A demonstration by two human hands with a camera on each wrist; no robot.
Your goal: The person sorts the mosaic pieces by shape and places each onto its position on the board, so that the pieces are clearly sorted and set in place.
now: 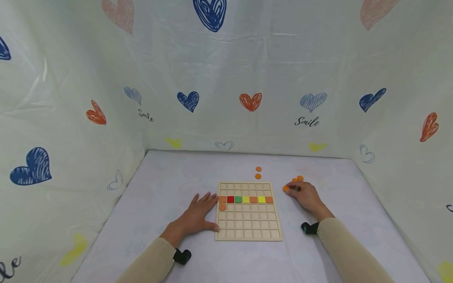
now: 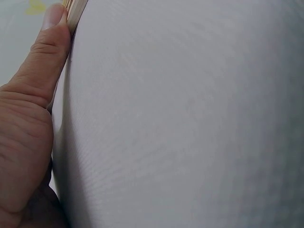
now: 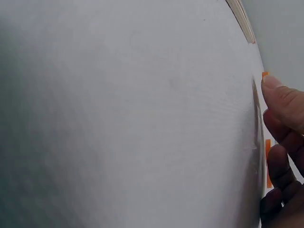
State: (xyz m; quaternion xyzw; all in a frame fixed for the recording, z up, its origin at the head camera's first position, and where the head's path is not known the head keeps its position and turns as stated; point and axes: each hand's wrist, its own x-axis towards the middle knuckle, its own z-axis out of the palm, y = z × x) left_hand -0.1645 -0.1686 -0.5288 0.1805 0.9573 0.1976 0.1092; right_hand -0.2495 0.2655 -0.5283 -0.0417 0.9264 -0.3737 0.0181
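Note:
A wooden grid board lies flat on the table. One row across it holds red, green, yellow and orange squares, and an orange disc sits in the leftmost cell just below that row. My left hand is spread along the board's left edge; its thumb touches the board's side in the left wrist view. Right of the board, my right hand pinches another orange disc between thumb and fingertips. In the right wrist view only a sliver of that disc shows past the thumb.
Two loose orange discs, the nearer one included, lie behind the board. More orange discs, such as one, lie just beyond my right hand, partly hidden by it. A white cloth printed with hearts surrounds the white table.

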